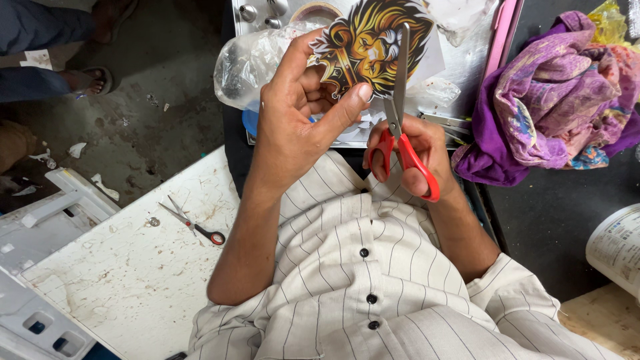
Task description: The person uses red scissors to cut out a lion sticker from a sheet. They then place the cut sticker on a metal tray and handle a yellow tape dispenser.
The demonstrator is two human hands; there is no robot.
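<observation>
Risk I see: left hand (pixel 293 113) pinches lion-head sticker (pixel 370 47) above the lap, thumb close beside the blades; right hand (pixel 413 153) grips red-handled scissors (pixel 400 127), closed through its edge, could nick thumb or slice artwork

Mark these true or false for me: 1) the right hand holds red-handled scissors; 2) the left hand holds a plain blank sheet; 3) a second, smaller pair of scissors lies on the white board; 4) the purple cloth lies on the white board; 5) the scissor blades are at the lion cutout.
1) True. The right hand grips the red-handled scissors.
2) False. The left hand holds a printed lion cutout in yellow, orange and black.
3) True. The small scissors lie on the white board, apart from both hands.
4) False. The purple cloth is bunched on the dark surface at the person's right.
5) True. The blades stand against the cutout's right edge.
</observation>
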